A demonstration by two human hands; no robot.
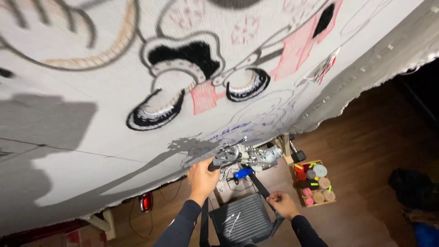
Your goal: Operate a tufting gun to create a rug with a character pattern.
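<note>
Rug-tufting workshop: stretched patterned cloth [137,68], box of yarn cones [314,183].

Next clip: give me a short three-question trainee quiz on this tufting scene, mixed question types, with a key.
1. True or false: the left hand grips the tufting gun held up to the stretched cloth.
2. Multiple choice: what does the right hand rest on? A) a yarn cone B) the rail of the black step stool C) the cloth
3. Fill in: the box of yarn cones sits on the wooden ____.

Key
1. True: its fingers wrap the gun's handle, just below the cloth's lower edge.
2. B: it holds the stool's right rail.
3. Floor, to the right of the stool.
</note>
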